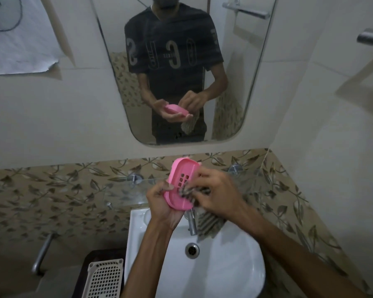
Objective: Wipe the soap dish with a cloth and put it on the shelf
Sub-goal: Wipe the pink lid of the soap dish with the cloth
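A pink plastic soap dish (182,173) with several square drain holes is tilted up over the sink, its hollow side facing me. My left hand (163,204) grips its lower left edge from below. My right hand (216,191) presses a grey striped cloth (209,223) into the dish's lower half; the rest of the cloth hangs down under that hand, over the tap. Behind both hands a glass shelf (121,194) sticks out from the leaf-patterned tiles on round metal mounts.
A white sink (224,265) with a metal drain (192,250) and chrome tap (192,224) lies below my hands. A mirror (181,67) hangs above, reflecting a person. A perforated beige basket (105,278) sits at lower left, beside a metal handle (42,252).
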`<action>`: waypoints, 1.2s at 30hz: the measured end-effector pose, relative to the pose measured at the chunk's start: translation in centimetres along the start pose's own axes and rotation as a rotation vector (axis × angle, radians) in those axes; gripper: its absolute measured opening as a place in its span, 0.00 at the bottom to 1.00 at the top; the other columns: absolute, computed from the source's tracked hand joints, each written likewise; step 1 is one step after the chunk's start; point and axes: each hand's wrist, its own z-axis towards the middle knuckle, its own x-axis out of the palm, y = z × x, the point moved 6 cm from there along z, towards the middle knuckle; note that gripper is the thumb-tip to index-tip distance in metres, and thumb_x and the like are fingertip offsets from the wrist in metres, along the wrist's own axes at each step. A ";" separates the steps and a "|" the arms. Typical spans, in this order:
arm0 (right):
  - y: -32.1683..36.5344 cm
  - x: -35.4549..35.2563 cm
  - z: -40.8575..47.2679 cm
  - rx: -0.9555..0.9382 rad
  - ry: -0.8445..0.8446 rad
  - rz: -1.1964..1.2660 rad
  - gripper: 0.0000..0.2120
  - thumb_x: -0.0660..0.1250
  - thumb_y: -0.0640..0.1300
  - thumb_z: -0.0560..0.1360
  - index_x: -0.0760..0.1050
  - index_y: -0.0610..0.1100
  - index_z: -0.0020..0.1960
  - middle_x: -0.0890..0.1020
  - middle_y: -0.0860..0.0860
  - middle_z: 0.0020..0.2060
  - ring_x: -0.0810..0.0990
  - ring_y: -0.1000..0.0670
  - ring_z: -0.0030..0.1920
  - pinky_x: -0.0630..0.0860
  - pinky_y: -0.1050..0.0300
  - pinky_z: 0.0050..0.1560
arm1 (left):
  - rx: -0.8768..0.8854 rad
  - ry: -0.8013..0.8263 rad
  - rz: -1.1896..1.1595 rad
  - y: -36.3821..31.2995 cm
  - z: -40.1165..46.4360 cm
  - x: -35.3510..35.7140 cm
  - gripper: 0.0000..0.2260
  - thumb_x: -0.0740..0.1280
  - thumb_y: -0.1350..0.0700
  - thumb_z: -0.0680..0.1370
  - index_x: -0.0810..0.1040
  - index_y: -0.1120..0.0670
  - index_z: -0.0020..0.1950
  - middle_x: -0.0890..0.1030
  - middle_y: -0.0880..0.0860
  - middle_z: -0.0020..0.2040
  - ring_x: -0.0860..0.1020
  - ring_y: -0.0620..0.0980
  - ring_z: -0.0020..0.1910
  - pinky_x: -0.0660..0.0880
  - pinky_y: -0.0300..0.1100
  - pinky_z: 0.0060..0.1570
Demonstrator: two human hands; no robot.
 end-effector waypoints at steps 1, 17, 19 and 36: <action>-0.6 -1.1 0.7 0.022 -0.046 -0.036 0.07 0.79 0.38 0.70 0.87 0.43 0.48 0.85 0.50 0.46 0.81 0.52 0.43 0.80 0.59 0.46 | 0.014 -0.018 0.004 -0.2 0.0 -0.1 0.25 0.67 0.59 0.57 0.78 0.65 0.53 0.78 0.61 0.46 0.78 0.57 0.43 0.80 0.47 0.39; 0.6 2.5 -2.4 0.280 0.001 0.105 0.03 0.76 0.47 0.75 0.87 0.48 0.46 0.84 0.55 0.42 0.80 0.57 0.42 0.80 0.58 0.45 | 0.178 0.111 0.123 -0.4 1.2 0.1 0.31 0.63 0.61 0.60 0.77 0.64 0.65 0.86 0.62 0.48 0.86 0.61 0.47 0.84 0.49 0.41; 0.5 2.9 -2.5 0.275 -0.007 0.200 0.04 0.76 0.45 0.74 0.88 0.49 0.48 0.85 0.55 0.43 0.81 0.58 0.43 0.80 0.60 0.46 | 0.150 0.052 0.134 -0.2 1.1 -0.6 0.23 0.69 0.61 0.59 0.82 0.63 0.53 0.85 0.63 0.44 0.86 0.63 0.43 0.84 0.53 0.42; 0.7 -0.5 2.3 0.165 -0.510 -0.056 0.10 0.74 0.32 0.70 0.85 0.40 0.50 0.82 0.47 0.45 0.80 0.50 0.41 0.81 0.54 0.40 | 0.047 -0.023 0.002 -0.4 0.7 -0.6 0.17 0.65 0.51 0.79 0.87 0.59 0.58 0.85 0.61 0.56 0.85 0.57 0.51 0.82 0.51 0.55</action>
